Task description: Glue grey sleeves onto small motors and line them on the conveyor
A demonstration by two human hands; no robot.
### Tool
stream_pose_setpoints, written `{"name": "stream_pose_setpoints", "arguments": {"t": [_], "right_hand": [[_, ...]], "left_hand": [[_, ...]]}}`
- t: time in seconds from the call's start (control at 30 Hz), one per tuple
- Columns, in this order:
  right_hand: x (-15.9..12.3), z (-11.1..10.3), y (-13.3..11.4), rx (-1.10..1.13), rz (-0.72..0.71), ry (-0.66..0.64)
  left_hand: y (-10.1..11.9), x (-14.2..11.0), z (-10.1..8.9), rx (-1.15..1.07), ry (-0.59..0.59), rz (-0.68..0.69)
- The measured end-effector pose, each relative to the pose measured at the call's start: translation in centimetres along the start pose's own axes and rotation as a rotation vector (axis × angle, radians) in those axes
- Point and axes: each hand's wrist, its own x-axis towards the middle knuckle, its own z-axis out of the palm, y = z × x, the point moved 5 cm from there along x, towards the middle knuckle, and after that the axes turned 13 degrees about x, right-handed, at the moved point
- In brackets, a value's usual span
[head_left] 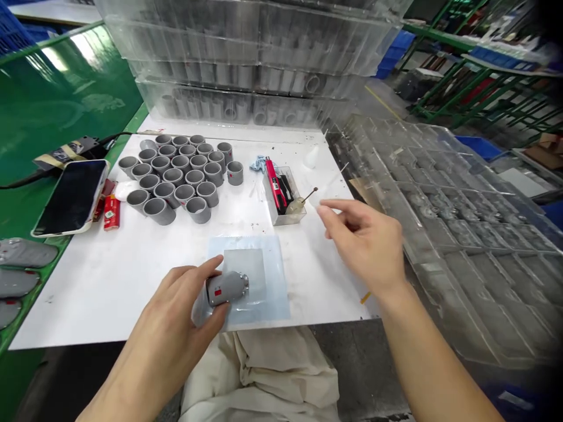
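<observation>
My left hand [185, 305] grips a grey cylinder [229, 289] by its sides, with fingers and thumb around its near end. It lies on its side, has a small red mark, and a shiny fitting shows at its right end. Below it are a grey square pad [250, 264] and a light-blue sheet [277, 293]. My right hand [367, 240] hovers over the table's right side, thumb and forefinger pinched together. Whether something thin is between the fingertips is unclear. Near them stands a clear box [288, 220] holding a red-and-black tool [275, 186] and a dark-tipped stick [310, 194].
Many open grey tubes [173, 176] stand at the back left. A phone [73, 196] and a red packet [111, 212] are at left. Stacked clear trays [255, 105] rise behind; more trays [466, 234] are at right. A white nozzle-shaped piece [311, 158] stands behind the box.
</observation>
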Motion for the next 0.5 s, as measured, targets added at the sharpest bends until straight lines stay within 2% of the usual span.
{"name": "stream_pose_setpoints", "arguments": {"t": [0.07,0.23,0.3,0.4,0.5], "right_hand": [[-2.0,-0.1,0.3,0.066,0.028,0.027],[-5.6,2.4,0.9,0.148,0.095,-0.165],[-6.3,3.1,1.4,0.145,0.103,-0.187],[-6.6,2.9,2.1,0.106,0.073,-0.162],[-6.6,2.1,2.4,0.129,0.008,-0.136]], "left_hand": [[0.0,0.0,0.1,0.011,-0.027,-0.003],[0.6,0.3,0.0,0.022,-0.059,0.038],[0.6,-0.1,-0.3,-0.016,-0.067,0.04],[-0.5,-1.9,-0.9,-0.158,-0.006,-0.148],[-1.7,-5.7,-1.1,-0.385,0.098,-0.43]]}}
